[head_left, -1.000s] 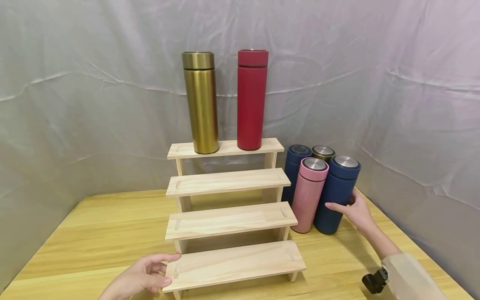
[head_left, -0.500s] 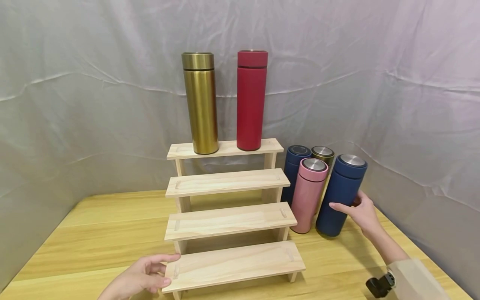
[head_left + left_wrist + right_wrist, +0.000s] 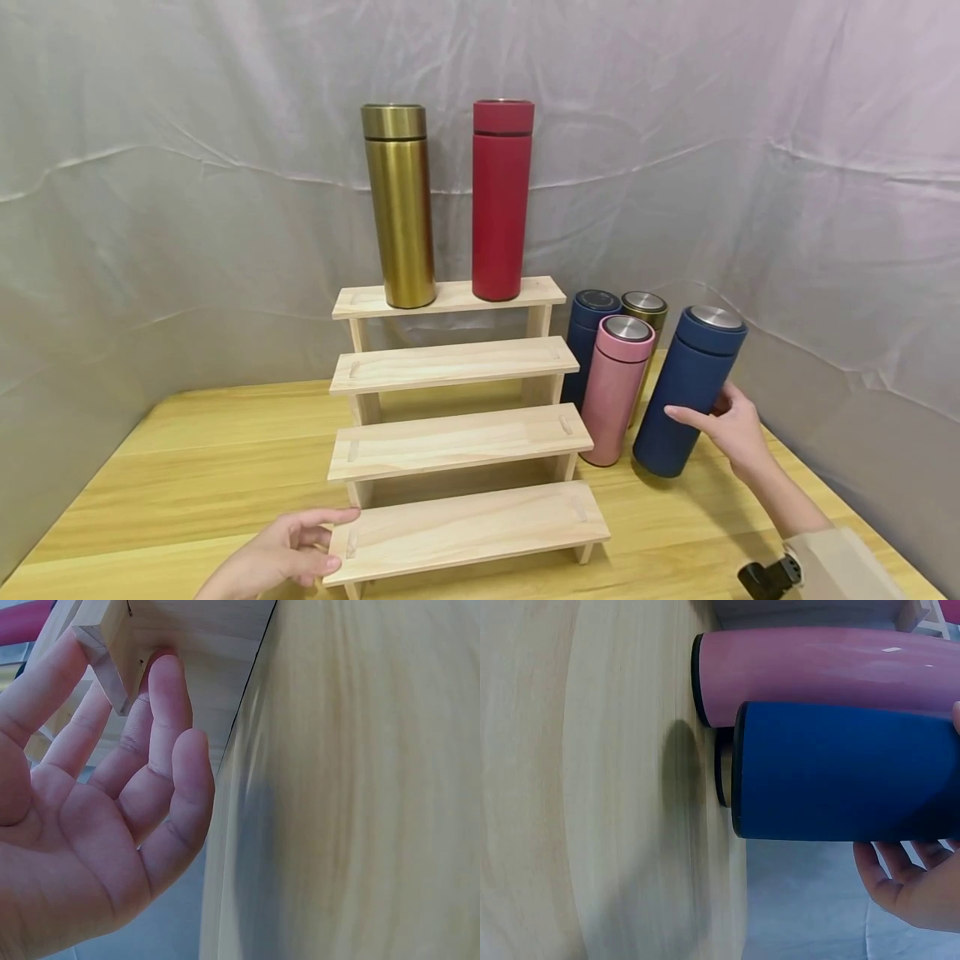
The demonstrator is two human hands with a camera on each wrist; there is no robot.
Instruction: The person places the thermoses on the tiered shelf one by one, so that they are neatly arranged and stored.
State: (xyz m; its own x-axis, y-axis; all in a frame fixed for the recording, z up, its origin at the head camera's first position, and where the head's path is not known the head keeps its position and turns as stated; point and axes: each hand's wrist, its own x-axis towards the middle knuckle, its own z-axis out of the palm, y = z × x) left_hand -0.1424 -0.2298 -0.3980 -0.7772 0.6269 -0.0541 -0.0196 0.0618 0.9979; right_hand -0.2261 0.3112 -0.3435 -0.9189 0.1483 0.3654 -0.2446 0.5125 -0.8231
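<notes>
My right hand (image 3: 731,425) grips a blue thermos bottle (image 3: 687,396) with a silver lid top, thumb in front and fingers behind it. The bottle tilts to the right; in the right wrist view its black-rimmed base (image 3: 739,771) appears just off the table. Beside it a pink thermos (image 3: 618,392) stands upright. My left hand (image 3: 279,552) holds the left end of the lowest step of a stepped wooden stand (image 3: 472,533). In the left wrist view, its fingers (image 3: 170,697) curl around the end of that step.
A gold thermos (image 3: 401,217) and a red thermos (image 3: 502,208) stand on the top step. Behind the pink bottle are another blue thermos (image 3: 588,333) and a second gold one (image 3: 645,307), both partly hidden. Grey cloth (image 3: 225,208) surrounds the wood-grain table (image 3: 225,450).
My right hand has drawn the blue thermos to the right, away from the pink one, tilting and slightly raising it. The left hand stays on the stand.
</notes>
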